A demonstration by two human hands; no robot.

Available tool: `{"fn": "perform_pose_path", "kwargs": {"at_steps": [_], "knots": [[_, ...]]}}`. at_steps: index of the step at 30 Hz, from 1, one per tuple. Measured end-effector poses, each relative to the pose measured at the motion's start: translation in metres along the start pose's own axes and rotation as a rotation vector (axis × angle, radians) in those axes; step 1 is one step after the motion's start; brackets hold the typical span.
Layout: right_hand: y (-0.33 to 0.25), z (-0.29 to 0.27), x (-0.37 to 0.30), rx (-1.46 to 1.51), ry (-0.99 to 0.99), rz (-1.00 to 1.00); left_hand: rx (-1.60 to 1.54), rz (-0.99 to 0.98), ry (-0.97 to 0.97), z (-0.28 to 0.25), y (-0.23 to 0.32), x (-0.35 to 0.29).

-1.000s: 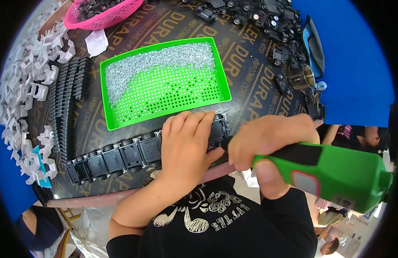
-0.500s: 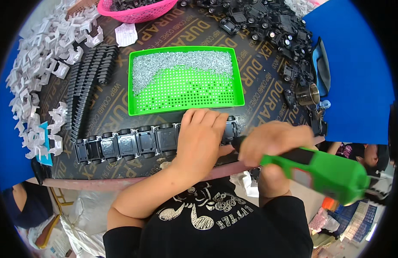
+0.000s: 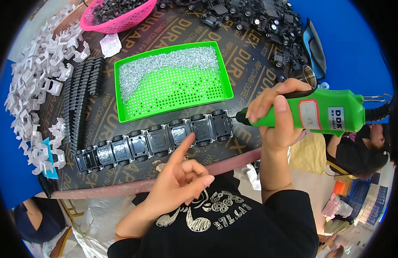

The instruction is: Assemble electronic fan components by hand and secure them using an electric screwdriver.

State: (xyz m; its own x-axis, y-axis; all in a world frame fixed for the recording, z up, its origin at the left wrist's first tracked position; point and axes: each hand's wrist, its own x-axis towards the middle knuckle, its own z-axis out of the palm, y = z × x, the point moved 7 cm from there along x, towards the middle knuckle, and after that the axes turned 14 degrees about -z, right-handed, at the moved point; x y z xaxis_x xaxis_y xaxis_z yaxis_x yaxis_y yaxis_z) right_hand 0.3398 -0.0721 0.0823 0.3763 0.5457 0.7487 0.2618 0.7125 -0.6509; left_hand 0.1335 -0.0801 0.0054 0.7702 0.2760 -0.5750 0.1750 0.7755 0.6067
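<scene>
My right hand point(image 3: 274, 114) is wrapped round a green electric screwdriver point(image 3: 351, 114) with a black nose, held almost level. Its bit points left at the end of a row of toy car bodies point(image 3: 158, 141), which lie underside up with black wheels along both sides. Whether the bit touches the end car I cannot tell. Below the row, my left hand point(image 3: 177, 182) holds nothing visible; its index finger stretches toward one of the cars, thumb apart, other fingers curled. Behind the row stands a green perforated tray point(image 3: 173, 112) with small silver screws heaped along its back and left.
White plastic parts point(image 3: 40, 81) pile up at the left, beside stacked black strips point(image 3: 80, 94). A pink basket point(image 3: 117, 23) and a paper slip point(image 3: 110, 45) are at the back. Black toy cars point(image 3: 250, 17) heap up at the back right, near a metal cup point(image 3: 309, 76).
My left hand has lifted off the row and drawn back toward me. The screwdriver in my right hand has risen and levelled out. The view has turned slightly.
</scene>
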Motion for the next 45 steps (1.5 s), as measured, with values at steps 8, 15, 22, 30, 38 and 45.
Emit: {"fn": "perform_pose_path", "kwargs": {"at_steps": [8,15,22,30,38,45], "knots": [[0.002,0.012,-0.005,0.015,-0.053,0.022,-0.151,-0.037,-0.079,0.015,0.002,0.002],[-0.002,0.009,-0.001,0.000,-0.016,0.005,0.907,0.399,0.166,0.032,0.023,0.021],[-0.016,0.004,0.035,0.069,0.131,-0.093,1.585,0.755,0.653,0.035,0.027,0.036],[0.036,0.047,0.029,0.016,-0.172,-0.074,1.562,0.714,0.649,0.028,0.034,0.029],[0.047,0.047,0.029,-0.067,-0.155,-0.028,1.356,0.599,0.760,-0.017,0.054,0.009],[0.047,0.048,0.028,-0.013,-0.120,-0.045,1.355,0.606,0.742,-0.008,0.053,0.013]]}}
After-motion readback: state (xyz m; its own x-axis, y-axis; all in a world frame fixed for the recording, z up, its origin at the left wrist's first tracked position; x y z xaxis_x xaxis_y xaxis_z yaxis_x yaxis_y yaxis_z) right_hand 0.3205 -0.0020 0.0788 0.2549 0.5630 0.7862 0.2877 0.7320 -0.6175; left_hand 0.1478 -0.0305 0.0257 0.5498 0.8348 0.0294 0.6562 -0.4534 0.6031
